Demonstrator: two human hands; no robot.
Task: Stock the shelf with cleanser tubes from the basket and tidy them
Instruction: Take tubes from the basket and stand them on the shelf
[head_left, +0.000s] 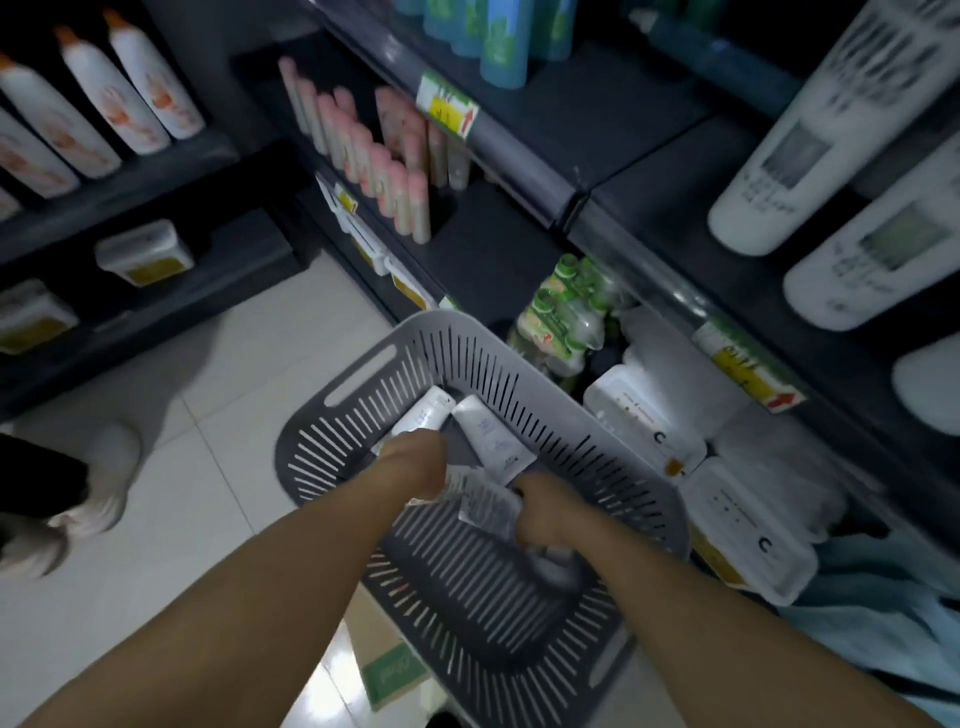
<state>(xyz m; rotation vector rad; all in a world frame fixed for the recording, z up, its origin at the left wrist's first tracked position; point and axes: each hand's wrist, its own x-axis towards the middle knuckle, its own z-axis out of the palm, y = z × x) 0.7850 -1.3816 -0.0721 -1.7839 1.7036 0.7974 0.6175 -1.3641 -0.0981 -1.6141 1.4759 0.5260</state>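
1. Both my hands are down inside the grey slotted basket (613, 457), which sits on the floor in front of the dark shelf (524, 150).
2. My left hand (415, 462) is closed over a white cleanser tube (428, 413); my fingers are hidden behind the knuckles, so I cannot tell exactly how they grip.
3. My right hand (550, 512) is curled around a blurred tube (488, 501) with printed text; its far end shows, the rest is covered.
4. A third tube (491, 439) lies loose between my hands, toward the far wall.
5. Pink tubes (384, 166) stand in rows on the shelf; their labels are too smeared to read.
6. The price tag (448, 105) is also unreadable.
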